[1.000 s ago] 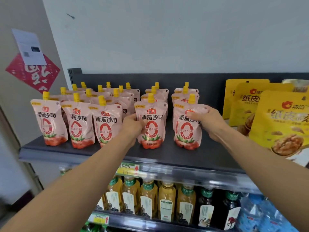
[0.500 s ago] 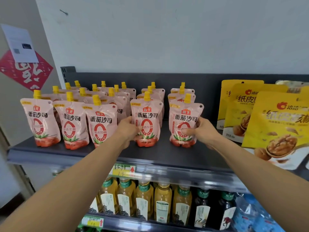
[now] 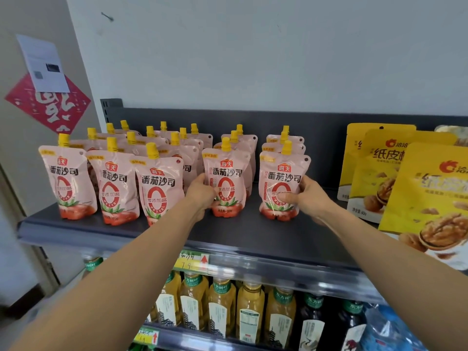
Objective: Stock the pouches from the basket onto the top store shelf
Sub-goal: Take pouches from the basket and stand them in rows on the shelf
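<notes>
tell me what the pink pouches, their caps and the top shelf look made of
Pink pouches: likely flexible plastic film, glossy; creases and glare streaks. Caps: seemingly hard yellow plastic, smooth moulded shape. Top shelf: probably painted metal, matte dark grey, flat, thin edge.

18 spouted pouches (image 3: pixel 157 188), top shelf (image 3: pixel 253 236), left edge to mid; 3 yellow nut bags (image 3: pixel 428 198), rt edge; 2 price tags (image 3: pixel 191 260).

Both arms reach to the top shelf (image 3: pixel 253 233). Left hand (image 3: pixel 200 196) grips the left edge of an upright pink pouch (image 3: pixel 228 182); right hand (image 3: pixel 307 198) grips the right edge of the next pouch (image 3: pixel 279 184), thumb on its front. Other pouches (image 3: pixel 114 186) stand in rows at left and behind. Yellow nut bags (image 3: pixel 428 188) at right, drink bottles (image 3: pixel 222 307) below.
</notes>
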{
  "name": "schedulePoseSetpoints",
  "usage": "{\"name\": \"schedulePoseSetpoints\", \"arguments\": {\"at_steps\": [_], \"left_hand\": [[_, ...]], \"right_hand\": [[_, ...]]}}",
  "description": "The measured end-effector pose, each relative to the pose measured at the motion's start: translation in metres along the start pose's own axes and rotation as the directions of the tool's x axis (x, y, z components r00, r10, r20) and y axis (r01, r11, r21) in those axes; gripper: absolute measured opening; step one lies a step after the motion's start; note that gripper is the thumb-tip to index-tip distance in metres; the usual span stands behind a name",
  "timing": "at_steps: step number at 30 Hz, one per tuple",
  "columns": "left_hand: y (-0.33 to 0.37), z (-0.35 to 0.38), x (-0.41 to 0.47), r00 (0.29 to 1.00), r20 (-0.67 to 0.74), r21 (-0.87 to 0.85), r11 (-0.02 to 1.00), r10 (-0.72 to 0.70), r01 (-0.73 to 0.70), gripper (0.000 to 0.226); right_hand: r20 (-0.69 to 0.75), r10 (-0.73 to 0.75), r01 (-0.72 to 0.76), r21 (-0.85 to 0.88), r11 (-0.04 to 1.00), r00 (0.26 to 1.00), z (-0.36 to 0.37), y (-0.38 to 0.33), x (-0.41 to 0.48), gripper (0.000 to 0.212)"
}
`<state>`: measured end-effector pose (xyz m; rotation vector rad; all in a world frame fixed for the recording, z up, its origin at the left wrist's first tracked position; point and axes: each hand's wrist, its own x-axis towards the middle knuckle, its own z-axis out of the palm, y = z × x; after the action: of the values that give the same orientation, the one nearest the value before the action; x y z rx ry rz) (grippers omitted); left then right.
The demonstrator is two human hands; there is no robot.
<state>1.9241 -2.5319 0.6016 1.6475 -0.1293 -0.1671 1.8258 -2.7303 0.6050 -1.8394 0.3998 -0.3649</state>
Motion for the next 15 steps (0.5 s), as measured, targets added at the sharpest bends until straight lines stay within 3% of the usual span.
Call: {"name": "schedulePoseSetpoints", "arguments": {"at_steps": [15], "left_hand": [[0.0010, -0.0007, -0.0013, 1.000, 0.013, 0.046, 0.999, -0.023, 0.022, 0.037]], "right_hand": [[-0.100, -0.022, 0.017, -0.053, 0.998, 0.995, 0.0071, 0.0050, -0.0092, 0.054]]}}
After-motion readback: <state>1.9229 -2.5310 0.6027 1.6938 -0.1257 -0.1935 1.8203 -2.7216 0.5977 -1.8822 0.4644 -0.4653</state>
